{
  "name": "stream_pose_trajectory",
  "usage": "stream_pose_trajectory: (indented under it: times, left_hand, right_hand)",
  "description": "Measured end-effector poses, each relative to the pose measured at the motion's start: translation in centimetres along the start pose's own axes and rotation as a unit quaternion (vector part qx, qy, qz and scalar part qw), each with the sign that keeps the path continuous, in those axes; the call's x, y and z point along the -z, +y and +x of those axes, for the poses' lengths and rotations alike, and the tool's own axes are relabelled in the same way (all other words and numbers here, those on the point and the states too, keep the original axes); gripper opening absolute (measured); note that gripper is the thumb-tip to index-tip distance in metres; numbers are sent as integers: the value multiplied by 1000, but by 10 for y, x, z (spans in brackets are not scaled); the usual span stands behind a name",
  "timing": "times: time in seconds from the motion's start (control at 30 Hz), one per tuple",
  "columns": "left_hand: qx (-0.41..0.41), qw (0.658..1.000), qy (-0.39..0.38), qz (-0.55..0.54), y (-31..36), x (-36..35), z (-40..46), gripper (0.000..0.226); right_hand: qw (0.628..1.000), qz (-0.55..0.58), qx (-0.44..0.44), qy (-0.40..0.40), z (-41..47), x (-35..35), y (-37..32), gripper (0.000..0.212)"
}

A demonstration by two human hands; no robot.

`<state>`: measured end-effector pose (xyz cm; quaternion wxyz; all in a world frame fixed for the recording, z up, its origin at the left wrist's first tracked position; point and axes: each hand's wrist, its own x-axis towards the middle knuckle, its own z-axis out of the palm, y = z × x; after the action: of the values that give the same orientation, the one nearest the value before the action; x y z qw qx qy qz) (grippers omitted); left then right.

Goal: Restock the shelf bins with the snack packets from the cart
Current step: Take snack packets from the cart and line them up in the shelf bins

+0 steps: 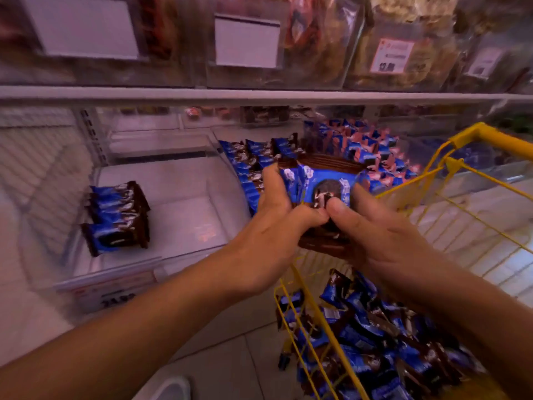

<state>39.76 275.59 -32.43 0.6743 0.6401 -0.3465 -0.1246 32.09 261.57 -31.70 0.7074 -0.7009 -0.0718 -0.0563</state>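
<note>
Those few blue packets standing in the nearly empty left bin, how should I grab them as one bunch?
Squeeze the small stack of packets from its two flat end faces, reaching down from above through the bin's open top. They stand on edge, pressed face to face, so end pressure should hold them together.

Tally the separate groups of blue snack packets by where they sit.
Held in both hands, left hand and right hand: 1 stack
In the shelf bins: 3 groups
In the yellow cart: 1 pile
Total: 5
</note>
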Motion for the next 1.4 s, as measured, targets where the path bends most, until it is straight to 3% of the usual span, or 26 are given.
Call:
stream_pose_trajectory:
  times: [0.1,0.2,0.23,0.33,0.4,0.47,0.53,0.67,0.73,0.77,0.83,1.0,1.07,1.17,1.23,1.3,1.33,1.4]
  left_hand:
    - [-22,980,167,109,19,22,10,46]
    - [-16,979,167,114,40,65,6,47]
    - [-32,975,175,135,47,85,-1,37]
    - [-82,929,285,222,60,159,-21,18]
    - [-94,899,309,297,62,196,-35,18]
    - [-86,858,247,443,54,214,-48,18]
    - [-72,830,175,524,42,220,-55,19]
    - [-40,814,155,559,26,230,-61,17]
    - [-20,817,158,554,21,237,-62,18]
    - [-13,820,157,550,19,238,-62,18]
    - [-6,824,149,547,16,236,-60,19]
    - [-11,803,181,568,14,214,-46,17]
    - [-61,805,212,551,14,195,-41,17]
    - [-157,839,202,480,17,137,-35,20]
    - [-213,863,102,447,20,86,-22,19]
    - [-230,865,-85,437,22,28,0,19]
    - [-209,848,-181,452,19,-1,13,21]
    - [-121,766,-337,534,1,-60,38,33]
  right_hand:
    - [999,26,17,-44,30,-22,-17,34]
    - [998,9,-26,-59,78,-48,-23,37]
    - [997,-1,-39,-73,95,-58,-24,37]
    - [983,-46,-76,-161,142,-92,-20,24]
    - [953,-156,-105,-236,166,-118,-9,18]
    - [885,-337,-92,-307,183,-148,7,20]
    - [800,-486,-36,-350,193,-178,22,41]
    - [662,-620,88,-412,197,-216,51,57]
    - [581,-683,123,-425,198,-219,66,60]
    - [558,-703,122,-424,198,-218,73,65]
    - [561,-702,102,-427,197,-213,80,75]
    - [715,-572,123,-384,193,-178,39,79]
    - [721,-589,136,-339,178,-133,9,65]
    - [726,-630,149,-230,123,-34,-32,42]
    - [751,-629,123,-158,75,31,-51,28]
    - [770,-627,20,-117,38,91,-55,22]
    - [768,-625,-53,-126,27,118,-49,20]
    - [725,-615,-244,-190,11,159,-22,30]
